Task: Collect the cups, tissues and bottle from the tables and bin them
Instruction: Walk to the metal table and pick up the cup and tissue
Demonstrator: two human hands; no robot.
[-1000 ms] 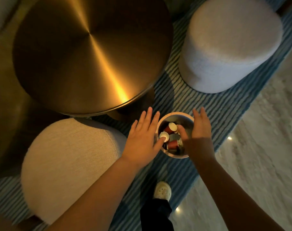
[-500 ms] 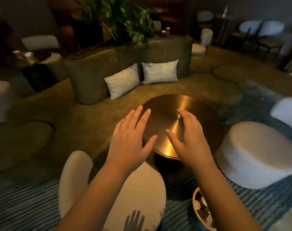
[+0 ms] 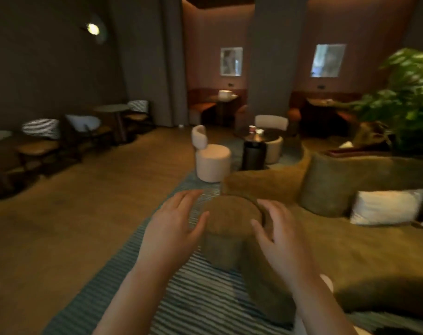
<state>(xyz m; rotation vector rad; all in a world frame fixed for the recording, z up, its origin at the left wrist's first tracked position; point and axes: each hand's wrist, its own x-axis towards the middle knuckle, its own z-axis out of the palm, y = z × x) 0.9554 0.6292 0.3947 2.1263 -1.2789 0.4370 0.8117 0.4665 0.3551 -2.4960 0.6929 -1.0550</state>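
Both my hands are raised in front of me with fingers spread and nothing in them. My left hand (image 3: 174, 228) hovers over the striped rug; my right hand (image 3: 281, 240) hovers over the olive sofa. Far ahead a dark round table (image 3: 256, 137) carries two small cups (image 3: 252, 129), one reddish and one pale (image 3: 259, 131). The bin is out of view.
An olive round pouf (image 3: 229, 226) sits between my hands, beside a curved olive sofa (image 3: 350, 238) with a white cushion (image 3: 386, 206). White stools (image 3: 212, 162) ring the far table. Chairs and tables (image 3: 111, 110) line the left wall; a plant (image 3: 408, 97) stands at right.
My view swung up from the bin on the floor, past the gold table, and left toward the far part of the room. Both hands stayed open and empty.
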